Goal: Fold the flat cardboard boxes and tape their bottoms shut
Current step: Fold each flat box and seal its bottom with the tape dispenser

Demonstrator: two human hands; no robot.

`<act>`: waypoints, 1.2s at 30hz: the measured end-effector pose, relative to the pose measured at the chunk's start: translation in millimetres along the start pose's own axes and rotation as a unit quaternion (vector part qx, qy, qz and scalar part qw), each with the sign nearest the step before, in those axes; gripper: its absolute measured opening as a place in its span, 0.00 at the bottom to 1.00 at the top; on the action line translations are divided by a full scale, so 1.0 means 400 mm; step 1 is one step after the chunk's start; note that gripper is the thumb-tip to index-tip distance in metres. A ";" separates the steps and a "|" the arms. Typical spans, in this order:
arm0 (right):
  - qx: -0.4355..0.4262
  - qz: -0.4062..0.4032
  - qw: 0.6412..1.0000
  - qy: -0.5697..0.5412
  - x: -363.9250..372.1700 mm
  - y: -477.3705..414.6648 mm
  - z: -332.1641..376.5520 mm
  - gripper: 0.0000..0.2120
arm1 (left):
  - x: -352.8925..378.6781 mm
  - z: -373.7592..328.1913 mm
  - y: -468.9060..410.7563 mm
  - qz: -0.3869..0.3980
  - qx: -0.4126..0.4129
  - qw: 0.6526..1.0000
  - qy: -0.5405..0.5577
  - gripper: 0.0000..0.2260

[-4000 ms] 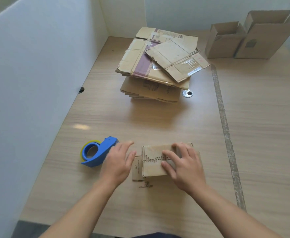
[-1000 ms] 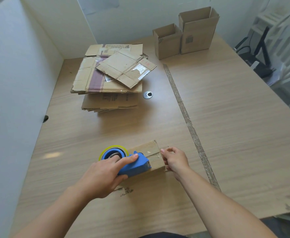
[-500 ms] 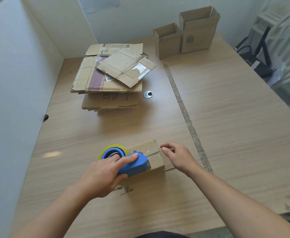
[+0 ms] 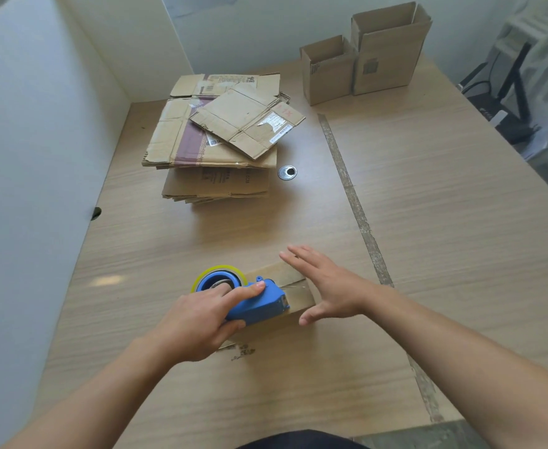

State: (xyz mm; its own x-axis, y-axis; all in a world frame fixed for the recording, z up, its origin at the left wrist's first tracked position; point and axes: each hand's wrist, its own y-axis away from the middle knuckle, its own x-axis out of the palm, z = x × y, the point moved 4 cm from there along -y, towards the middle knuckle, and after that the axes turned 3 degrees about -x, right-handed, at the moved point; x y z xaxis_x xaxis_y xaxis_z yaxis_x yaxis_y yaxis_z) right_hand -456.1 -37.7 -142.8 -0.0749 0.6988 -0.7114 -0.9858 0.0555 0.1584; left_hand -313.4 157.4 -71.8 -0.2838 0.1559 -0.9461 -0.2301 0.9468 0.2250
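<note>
A broad pale wood-grain table (image 4: pixel 444 222) fills most of the view. A worn grey strip (image 4: pixel 360 218) runs along its top from the far end towards the near edge, and a round silver metal grommet (image 4: pixel 287 172) sits just left of it. A plain white partition panel (image 4: pixel 39 140) stands along the table's left side, meeting a white back wall (image 4: pixel 266 27) at the far corner. A soft bright glare (image 4: pixel 107 280) lies on the wood. At the right, a black stand with cables (image 4: pixel 518 92) rests on the floor.
</note>
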 end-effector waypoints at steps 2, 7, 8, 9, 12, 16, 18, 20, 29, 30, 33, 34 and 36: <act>-0.013 0.015 1.000 0.013 0.005 -0.032 0.006 0.56 | -0.003 -0.001 0.000 0.008 -0.002 1.000 0.008 0.28; -0.029 -0.017 0.999 -0.023 0.001 -0.045 0.006 0.49 | -0.011 0.017 0.000 0.022 -0.001 1.000 0.012 0.26; -0.036 -0.026 0.999 -0.028 0.004 -0.042 0.005 0.47 | -0.019 0.021 -0.002 0.026 0.001 1.000 0.010 0.26; -0.043 -0.034 0.998 -0.031 0.005 -0.040 0.006 0.45 | -0.029 0.022 -0.006 0.029 0.003 1.000 0.009 0.27; -0.046 -0.042 0.997 -0.035 0.010 -0.037 0.008 0.41 | -0.064 0.019 -0.018 0.029 0.009 1.000 0.000 0.27; -0.042 -0.036 0.998 -0.032 0.009 -0.035 0.003 0.40 | -0.110 0.046 -0.021 0.041 -0.017 0.999 -0.009 0.29; -0.043 -0.031 0.998 -0.028 0.010 -0.039 0.003 0.40 | -0.128 0.074 -0.013 0.071 -0.033 0.997 0.000 0.28; -0.042 -0.029 0.998 -0.029 0.013 -0.042 0.006 0.39 | -0.144 0.090 -0.009 0.096 -0.043 0.994 0.006 0.27; -0.030 -0.008 0.999 0.012 0.018 -0.051 0.008 0.34 | -0.170 0.144 -0.030 0.165 -0.074 0.980 0.081 0.27; -0.029 -0.003 0.999 0.022 0.017 -0.051 0.010 0.34 | -0.173 0.154 -0.024 0.168 -0.077 0.978 0.092 0.27; -0.030 0.012 0.998 0.048 0.014 -0.057 0.017 0.34 | -0.171 0.172 -0.010 0.186 -0.085 0.973 0.112 0.26; -0.030 0.018 0.998 0.056 0.013 -0.058 0.020 0.34 | -0.169 0.178 -0.009 0.189 -0.086 0.972 0.111 0.27; -0.028 0.033 0.996 0.072 0.011 -0.057 0.022 0.34 | -0.165 0.207 0.003 0.194 -0.093 0.970 0.114 0.28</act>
State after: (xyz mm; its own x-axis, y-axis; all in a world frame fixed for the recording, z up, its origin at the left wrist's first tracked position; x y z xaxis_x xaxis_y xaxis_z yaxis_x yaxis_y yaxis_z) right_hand -432.5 -29.8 -143.5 -0.1565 0.5900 -0.7921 -0.9846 -0.0303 0.1720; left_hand -218.1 171.8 -28.4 -0.5760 0.4041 -0.7106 -0.2222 0.7592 0.6118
